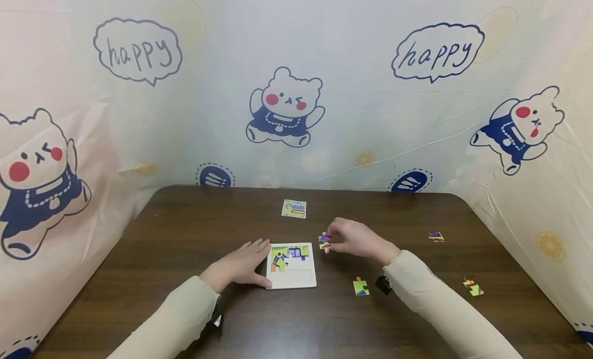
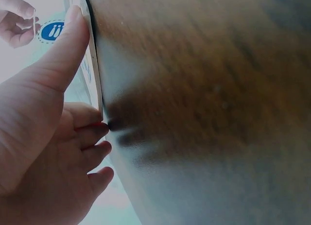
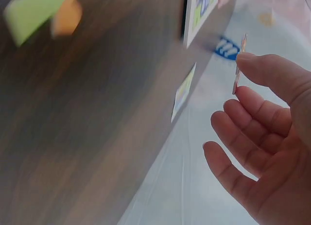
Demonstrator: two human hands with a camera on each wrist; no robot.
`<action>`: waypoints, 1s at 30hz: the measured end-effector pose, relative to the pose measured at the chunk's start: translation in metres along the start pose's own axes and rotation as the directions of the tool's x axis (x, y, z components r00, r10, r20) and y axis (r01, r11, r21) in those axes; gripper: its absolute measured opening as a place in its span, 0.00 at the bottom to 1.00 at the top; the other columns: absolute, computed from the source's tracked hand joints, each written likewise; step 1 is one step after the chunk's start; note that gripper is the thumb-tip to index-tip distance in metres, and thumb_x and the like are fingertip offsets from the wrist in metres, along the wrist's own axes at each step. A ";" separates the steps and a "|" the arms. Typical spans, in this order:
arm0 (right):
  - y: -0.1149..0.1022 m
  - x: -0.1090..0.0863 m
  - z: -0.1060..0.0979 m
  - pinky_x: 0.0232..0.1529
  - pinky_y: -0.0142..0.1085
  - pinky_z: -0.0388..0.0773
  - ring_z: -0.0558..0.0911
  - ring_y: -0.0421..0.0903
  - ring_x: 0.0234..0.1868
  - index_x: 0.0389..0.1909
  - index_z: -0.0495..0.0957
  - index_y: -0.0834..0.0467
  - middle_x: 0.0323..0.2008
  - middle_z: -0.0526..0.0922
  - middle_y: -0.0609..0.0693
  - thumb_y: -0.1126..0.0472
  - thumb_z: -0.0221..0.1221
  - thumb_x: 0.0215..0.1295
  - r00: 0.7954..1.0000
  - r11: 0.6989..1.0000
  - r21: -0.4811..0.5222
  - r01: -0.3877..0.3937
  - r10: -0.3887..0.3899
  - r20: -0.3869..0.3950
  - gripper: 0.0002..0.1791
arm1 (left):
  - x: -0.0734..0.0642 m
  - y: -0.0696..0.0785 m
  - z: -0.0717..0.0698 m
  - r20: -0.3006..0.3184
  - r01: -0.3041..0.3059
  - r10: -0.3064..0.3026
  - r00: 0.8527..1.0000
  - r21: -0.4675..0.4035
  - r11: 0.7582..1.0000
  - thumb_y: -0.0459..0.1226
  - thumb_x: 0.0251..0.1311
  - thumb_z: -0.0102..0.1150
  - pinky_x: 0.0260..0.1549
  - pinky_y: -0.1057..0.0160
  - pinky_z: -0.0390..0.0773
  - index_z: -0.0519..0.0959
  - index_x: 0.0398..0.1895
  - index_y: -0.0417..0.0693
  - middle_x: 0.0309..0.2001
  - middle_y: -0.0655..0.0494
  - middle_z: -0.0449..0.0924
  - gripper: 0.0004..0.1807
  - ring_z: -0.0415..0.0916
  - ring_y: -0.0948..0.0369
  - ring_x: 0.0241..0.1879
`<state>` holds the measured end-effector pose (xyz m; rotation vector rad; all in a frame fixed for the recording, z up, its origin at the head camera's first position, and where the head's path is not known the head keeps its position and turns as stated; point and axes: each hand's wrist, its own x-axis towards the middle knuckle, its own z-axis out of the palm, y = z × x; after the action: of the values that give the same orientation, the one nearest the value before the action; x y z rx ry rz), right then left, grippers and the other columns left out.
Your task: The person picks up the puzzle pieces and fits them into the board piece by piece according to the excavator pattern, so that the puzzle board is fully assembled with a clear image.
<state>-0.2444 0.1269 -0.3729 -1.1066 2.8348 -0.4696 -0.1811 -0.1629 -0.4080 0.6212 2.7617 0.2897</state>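
Observation:
On the table lies a white puzzle tray point(image 1: 292, 285), partly filled with pieces that form a green and purple vehicle picture. My left hand point(image 1: 244, 262) touches the tray's left edge, thumb at the near corner and fingers extended toward the far one. Right of the tray, my right hand point(image 1: 356, 239) pinches a colourful jigsaw piece point(image 1: 324, 242) between thumb and fingertip. Edge-on, that thin piece point(image 3: 241, 55) shows in the right wrist view, held off the table; the other fingers curve loosely.
Loose puzzle pieces lie to the right: a green one point(image 1: 361, 287), a purple one point(image 1: 436, 237) and an orange-green one point(image 1: 473, 287). A small picture card point(image 1: 294, 208) sits beyond the tray. A patterned curtain point(image 1: 296, 50) surrounds the dark wooden table point(image 1: 194, 209).

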 end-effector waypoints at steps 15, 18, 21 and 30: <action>-0.042 0.027 0.043 0.31 0.29 0.72 0.72 0.38 0.29 0.36 0.80 0.56 0.33 0.75 0.45 0.55 0.66 0.53 0.989 0.992 -0.028 0.124 -0.121 0.085 0.12 | 0.001 -0.002 0.000 0.004 -0.010 0.010 1.000 -0.003 1.000 0.60 0.46 0.62 0.64 0.51 0.46 0.56 0.67 0.34 0.69 0.43 0.50 0.54 0.44 0.49 0.68; -0.045 0.031 0.050 0.28 0.27 0.70 0.70 0.36 0.27 0.35 0.80 0.56 0.32 0.74 0.44 0.56 0.66 0.53 0.986 0.988 -0.039 0.146 -0.142 0.085 0.11 | 0.000 -0.002 0.000 0.004 -0.013 0.013 1.000 -0.007 1.000 0.60 0.46 0.62 0.64 0.50 0.46 0.56 0.67 0.33 0.69 0.43 0.50 0.53 0.44 0.49 0.68; -0.047 0.034 0.055 0.27 0.26 0.69 0.69 0.36 0.27 0.33 0.80 0.56 0.31 0.73 0.43 0.57 0.67 0.52 0.983 0.984 -0.058 0.170 -0.165 0.082 0.10 | 0.000 -0.002 0.000 0.003 -0.015 0.015 1.000 -0.004 1.000 0.60 0.46 0.62 0.64 0.50 0.46 0.56 0.67 0.33 0.69 0.43 0.51 0.53 0.44 0.49 0.68; -0.050 0.037 0.056 0.29 0.26 0.71 0.71 0.35 0.28 0.34 0.80 0.56 0.31 0.75 0.43 0.57 0.66 0.53 0.981 0.982 -0.062 0.179 -0.173 0.091 0.10 | 0.000 -0.002 -0.001 -0.001 -0.014 0.014 1.000 -0.012 1.000 0.60 0.46 0.62 0.64 0.51 0.46 0.56 0.67 0.33 0.69 0.42 0.51 0.53 0.45 0.49 0.68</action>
<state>-0.2299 0.0531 -0.4092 -1.3641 2.7122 -0.3272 -0.1817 -0.1645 -0.4078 0.6384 2.7558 0.3097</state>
